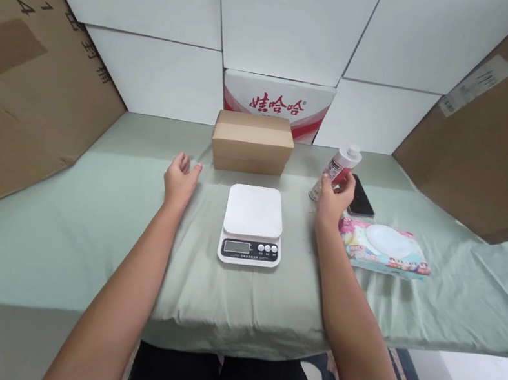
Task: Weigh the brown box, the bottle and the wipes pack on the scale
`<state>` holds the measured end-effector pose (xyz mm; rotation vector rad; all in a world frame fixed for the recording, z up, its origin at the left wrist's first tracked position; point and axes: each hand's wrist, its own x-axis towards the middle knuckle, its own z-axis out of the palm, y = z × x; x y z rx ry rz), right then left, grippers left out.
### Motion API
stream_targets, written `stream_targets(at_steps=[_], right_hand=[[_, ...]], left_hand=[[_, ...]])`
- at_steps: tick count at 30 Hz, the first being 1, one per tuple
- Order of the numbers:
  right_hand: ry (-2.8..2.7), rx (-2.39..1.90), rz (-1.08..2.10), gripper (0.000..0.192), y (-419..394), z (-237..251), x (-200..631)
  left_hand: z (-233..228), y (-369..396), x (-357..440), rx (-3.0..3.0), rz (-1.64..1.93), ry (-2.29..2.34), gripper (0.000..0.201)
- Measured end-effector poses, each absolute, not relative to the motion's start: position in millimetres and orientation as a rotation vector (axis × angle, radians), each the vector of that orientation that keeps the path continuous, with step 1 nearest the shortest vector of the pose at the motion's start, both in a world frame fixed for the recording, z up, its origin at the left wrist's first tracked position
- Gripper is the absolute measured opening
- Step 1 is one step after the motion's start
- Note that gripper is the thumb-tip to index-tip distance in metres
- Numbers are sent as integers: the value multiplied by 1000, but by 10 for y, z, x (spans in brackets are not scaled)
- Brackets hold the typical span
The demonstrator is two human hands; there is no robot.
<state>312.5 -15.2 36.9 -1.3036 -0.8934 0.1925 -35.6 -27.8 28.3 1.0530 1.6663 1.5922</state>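
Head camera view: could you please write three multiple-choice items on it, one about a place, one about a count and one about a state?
1. Where is the scale in relation to the cardboard box?
A. Behind it, by the wall
B. In front of it, nearer the person
C. On top of it

2. How many round buttons show beside the scale's display?
A. One
B. Three
C. Six

3. What is the right hand doing?
A. Gripping the small bottle
B. Lying flat on the wipes pack
C. Pressing the scale's platform

Answers:
1 B: the scale sits on the green cloth between the box and the person.
2 B: three round buttons sit in a row right of the display.
3 A: the fingers wrap round the tilted bottle, while the left hand rests on the cloth holding nothing.
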Motion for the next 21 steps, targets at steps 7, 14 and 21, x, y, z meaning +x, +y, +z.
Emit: stream_targets(at_steps=[7,14,21], right_hand=[[-995,-1280,-120,64,-188,380,3185],[-1378,-1017,-250,46,-482,560,2882],[-1478,-1022,567,50,-349,345,2722]], left_hand=[[271,-260,-364,1074,1591,1624,76],[156,-147,-401,1168,1588,1328,86],[64,-96,-364,1209,1463,1130,88]])
